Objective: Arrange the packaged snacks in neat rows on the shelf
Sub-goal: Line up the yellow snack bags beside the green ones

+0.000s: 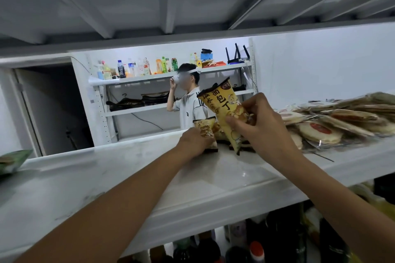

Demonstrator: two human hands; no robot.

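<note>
Forearms (119, 198) stretched over the shelf (213, 175), where the left hand (195, 142) gripped a standing yellow packet (205, 127) and the right hand (264, 126) pinched a tilted yellow bag (223, 101), best lowered upright beside it.

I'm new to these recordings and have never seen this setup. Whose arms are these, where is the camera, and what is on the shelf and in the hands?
There is no machine here. The single picture comes from a wide-angle camera worn on a person's head, so the two bare arms reaching in from below are the wearer's own. The right hand holds a yellow snack bag, tilted, with its low end near the white shelf. The left hand grips a second yellow snack bag standing on the shelf. To the right lies a loose pile of round cakes in clear wrappers. A green packet sits at the far left edge. Bottles stand on the level below. Another person stands in the background by a rack of drinks.
</note>
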